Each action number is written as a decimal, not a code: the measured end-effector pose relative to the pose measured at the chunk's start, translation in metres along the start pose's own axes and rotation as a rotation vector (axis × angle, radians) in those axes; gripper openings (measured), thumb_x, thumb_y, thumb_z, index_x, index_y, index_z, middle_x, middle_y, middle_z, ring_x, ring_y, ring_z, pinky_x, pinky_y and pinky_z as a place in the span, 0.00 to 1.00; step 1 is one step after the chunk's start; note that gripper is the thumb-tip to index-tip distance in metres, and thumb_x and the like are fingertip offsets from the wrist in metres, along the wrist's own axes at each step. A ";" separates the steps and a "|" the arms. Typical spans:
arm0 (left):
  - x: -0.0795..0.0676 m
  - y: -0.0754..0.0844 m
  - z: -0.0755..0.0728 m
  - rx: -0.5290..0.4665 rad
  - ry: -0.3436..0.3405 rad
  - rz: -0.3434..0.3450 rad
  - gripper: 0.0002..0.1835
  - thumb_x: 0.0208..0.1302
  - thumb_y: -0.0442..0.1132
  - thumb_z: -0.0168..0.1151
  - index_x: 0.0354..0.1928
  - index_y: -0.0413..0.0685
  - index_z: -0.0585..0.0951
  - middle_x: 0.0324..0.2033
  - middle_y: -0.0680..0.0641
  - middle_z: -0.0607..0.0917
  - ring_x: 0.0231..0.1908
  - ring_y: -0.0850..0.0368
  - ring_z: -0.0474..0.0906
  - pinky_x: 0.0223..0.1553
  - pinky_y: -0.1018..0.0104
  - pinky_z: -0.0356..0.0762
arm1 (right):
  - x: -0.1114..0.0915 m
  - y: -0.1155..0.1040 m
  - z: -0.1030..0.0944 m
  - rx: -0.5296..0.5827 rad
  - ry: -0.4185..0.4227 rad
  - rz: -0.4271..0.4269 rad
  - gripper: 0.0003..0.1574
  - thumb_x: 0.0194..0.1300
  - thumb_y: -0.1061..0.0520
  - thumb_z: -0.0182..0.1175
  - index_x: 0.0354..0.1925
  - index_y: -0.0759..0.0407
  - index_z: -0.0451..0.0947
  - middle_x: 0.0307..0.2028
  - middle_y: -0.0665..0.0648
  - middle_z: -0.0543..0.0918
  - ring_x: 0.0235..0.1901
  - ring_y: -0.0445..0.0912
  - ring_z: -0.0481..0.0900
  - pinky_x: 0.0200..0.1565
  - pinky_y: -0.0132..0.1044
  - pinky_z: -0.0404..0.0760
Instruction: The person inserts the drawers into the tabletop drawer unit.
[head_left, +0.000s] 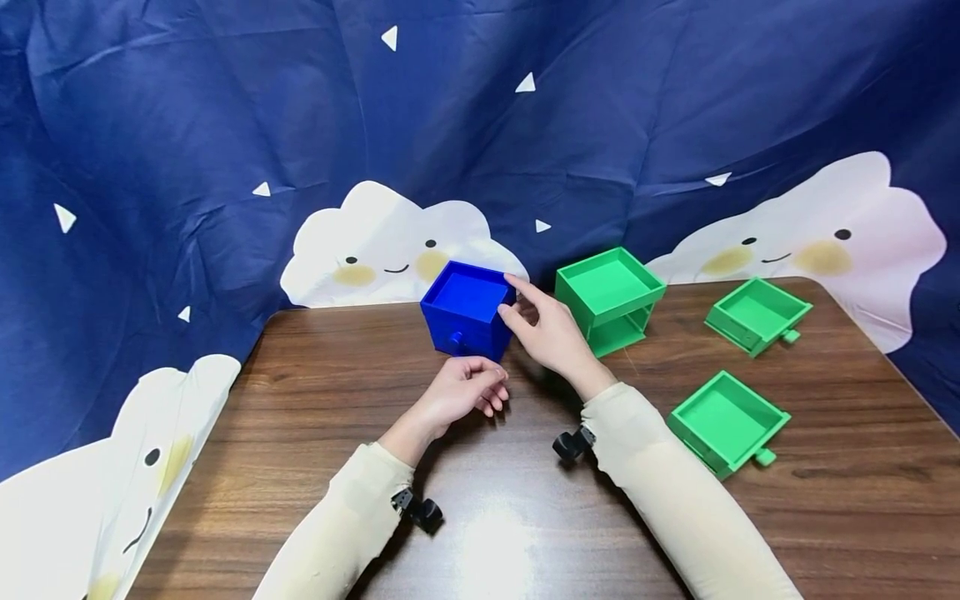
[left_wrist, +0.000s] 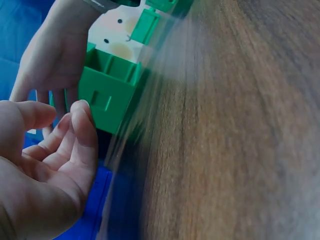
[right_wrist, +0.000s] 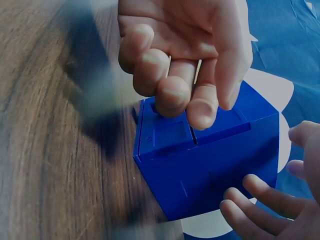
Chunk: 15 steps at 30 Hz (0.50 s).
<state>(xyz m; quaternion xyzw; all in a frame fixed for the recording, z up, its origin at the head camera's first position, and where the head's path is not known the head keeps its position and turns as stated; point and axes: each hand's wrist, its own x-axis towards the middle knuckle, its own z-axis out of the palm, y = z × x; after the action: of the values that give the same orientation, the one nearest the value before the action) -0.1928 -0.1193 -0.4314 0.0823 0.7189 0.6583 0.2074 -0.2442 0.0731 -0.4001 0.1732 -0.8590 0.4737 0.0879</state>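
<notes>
A blue drawer box [head_left: 468, 312] with an open-topped tray and a round front knob stands near the table's back edge. My right hand [head_left: 551, 333] is at its right side, index finger and thumb by the top rim; in the right wrist view its fingers [right_wrist: 272, 195] lie fairly straight along the box's side. In front of the box, below the knob, my left hand [head_left: 461, 390] hovers with loosely curled fingers and nothing in them. From the right wrist view, the left hand [right_wrist: 180, 55] partly covers the blue front.
A green box frame [head_left: 611, 287] with an open lower bay stands right of the blue box. Two green drawers with knobs, one farther back [head_left: 759, 312] and one nearer [head_left: 727, 421], lie at the right. A blue cloud-print cloth [head_left: 450, 108] hangs behind the wooden table [head_left: 300, 400].
</notes>
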 end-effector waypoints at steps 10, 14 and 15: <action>0.006 0.001 0.009 0.027 0.017 0.053 0.17 0.80 0.32 0.56 0.58 0.22 0.80 0.39 0.33 0.90 0.32 0.60 0.87 0.37 0.67 0.88 | -0.015 -0.001 -0.012 -0.026 0.020 -0.031 0.30 0.77 0.53 0.65 0.73 0.58 0.77 0.49 0.62 0.90 0.47 0.55 0.89 0.55 0.54 0.86; 0.006 -0.001 0.014 0.028 0.042 0.062 0.16 0.80 0.33 0.57 0.59 0.25 0.81 0.45 0.28 0.89 0.36 0.58 0.89 0.41 0.64 0.89 | -0.022 -0.002 -0.016 -0.038 0.013 -0.016 0.27 0.78 0.53 0.64 0.70 0.59 0.80 0.49 0.62 0.92 0.47 0.54 0.90 0.53 0.53 0.87; 0.006 -0.001 0.015 0.024 0.051 0.062 0.16 0.80 0.33 0.57 0.59 0.26 0.81 0.45 0.28 0.89 0.37 0.58 0.89 0.42 0.64 0.89 | -0.024 -0.002 -0.017 -0.043 0.013 -0.014 0.26 0.78 0.52 0.64 0.69 0.59 0.81 0.49 0.61 0.92 0.47 0.54 0.90 0.53 0.53 0.87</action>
<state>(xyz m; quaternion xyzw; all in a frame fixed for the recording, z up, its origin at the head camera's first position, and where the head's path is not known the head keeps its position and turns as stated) -0.1917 -0.1029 -0.4339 0.0904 0.7288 0.6577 0.1676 -0.2216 0.0918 -0.3966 0.1740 -0.8671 0.4557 0.1006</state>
